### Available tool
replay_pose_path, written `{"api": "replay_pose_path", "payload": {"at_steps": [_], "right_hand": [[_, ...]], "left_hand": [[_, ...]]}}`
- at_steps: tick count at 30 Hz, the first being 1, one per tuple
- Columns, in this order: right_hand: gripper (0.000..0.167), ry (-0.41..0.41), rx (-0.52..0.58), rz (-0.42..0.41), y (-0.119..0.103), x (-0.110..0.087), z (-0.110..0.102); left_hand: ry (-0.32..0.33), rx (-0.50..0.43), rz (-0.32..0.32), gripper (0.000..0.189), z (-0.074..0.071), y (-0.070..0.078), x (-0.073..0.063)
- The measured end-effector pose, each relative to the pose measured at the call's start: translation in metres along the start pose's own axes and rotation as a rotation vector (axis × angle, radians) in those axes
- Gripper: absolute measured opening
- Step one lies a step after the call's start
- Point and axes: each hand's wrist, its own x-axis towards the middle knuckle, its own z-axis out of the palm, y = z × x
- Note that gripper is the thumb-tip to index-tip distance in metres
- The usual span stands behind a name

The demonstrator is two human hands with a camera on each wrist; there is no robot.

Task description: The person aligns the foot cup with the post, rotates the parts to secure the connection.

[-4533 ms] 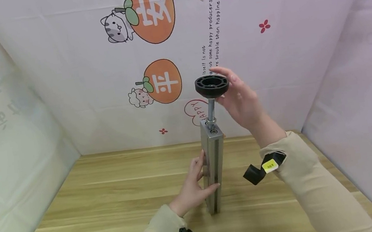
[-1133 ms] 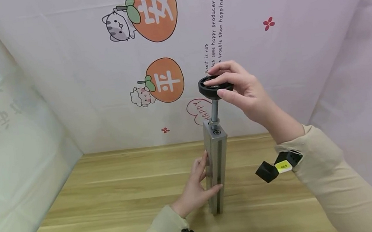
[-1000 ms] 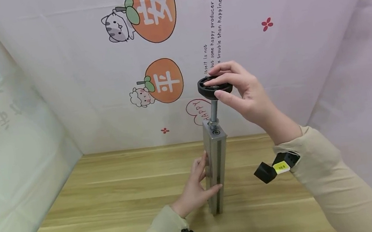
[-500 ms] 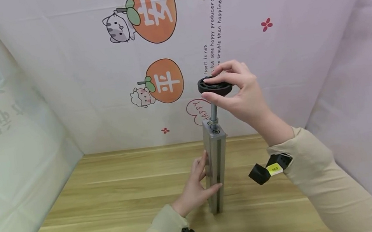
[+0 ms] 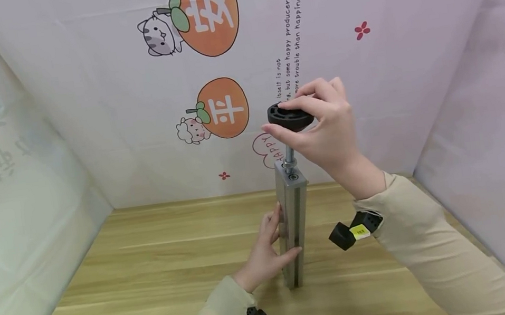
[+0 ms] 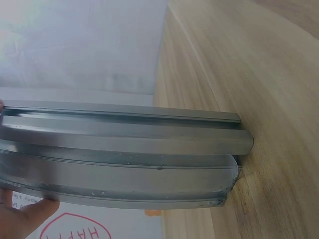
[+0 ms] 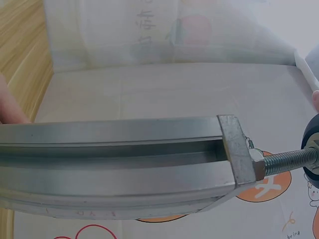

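Note:
An aluminium extrusion profile [image 5: 292, 226] stands upright on the table, with its lower end at the wood in the left wrist view. My left hand [image 5: 261, 260] grips it around its lower half, thumb on the near side, fingers on the left. From the metal end plate [image 7: 237, 149] on its top rises a threaded rod [image 7: 289, 162] with a hex nut [image 7: 257, 163] at its base. A black levelling foot [image 5: 288, 119] tops the rod. My right hand [image 5: 332, 128] holds the foot's rim, thumb at its near left and index finger over the top.
The wood-grain table [image 5: 177, 274] lies under the profile. A white printed cloth [image 5: 108, 118] hangs behind, with pale cloth walls at the left and right. Black wrist mounts [image 5: 344, 235] stick out from both sleeves.
The right hand, beside the foot with fingers apart 4.5 seconds ago, now holds its rim. In the last second its thumb has swept left along the rim. Left hand and profile stay put.

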Motion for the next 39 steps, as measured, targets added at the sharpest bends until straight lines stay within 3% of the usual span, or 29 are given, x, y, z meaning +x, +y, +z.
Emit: {"api": "replay_pose_path", "payload": {"at_steps": [7, 12, 18, 21, 24, 30, 33, 39], "right_hand": [[0.028, 0.011, 0.066, 0.083, -0.001, -0.003, -0.001], [0.033, 0.013, 0.291, 0.296, 0.001, -0.009, -0.004], [0.031, -0.058, 0.911, 0.656, 0.012, -0.019, 0.001], [0.030, -0.152, 1.164, 0.762, 0.020, -0.022, 0.003], [0.034, -0.260, 1.337, 0.777, 0.026, -0.024, 0.003], [0.043, -0.462, 1.647, 0.707, 0.034, -0.021, 0.003], [0.043, -0.497, 1.726, 0.668, 0.034, -0.020, 0.005], [0.043, -0.485, 1.786, 0.622, 0.032, -0.018, 0.010]], "left_hand": [[0.003, -0.007, 0.000, 0.109, 0.000, 0.001, 0.001], [0.004, -0.001, -0.017, 0.107, 0.000, 0.001, 0.000], [-0.005, -0.013, -0.032, 0.106, 0.000, 0.001, -0.001], [-0.009, -0.025, -0.055, 0.105, 0.000, 0.001, -0.001], [-0.012, -0.025, -0.080, 0.105, 0.000, 0.003, -0.002], [-0.019, -0.015, -0.080, 0.105, -0.002, 0.007, -0.002], [-0.018, -0.020, -0.082, 0.104, -0.002, 0.009, -0.002], [-0.016, -0.028, -0.080, 0.104, -0.002, 0.007, -0.001]]}}
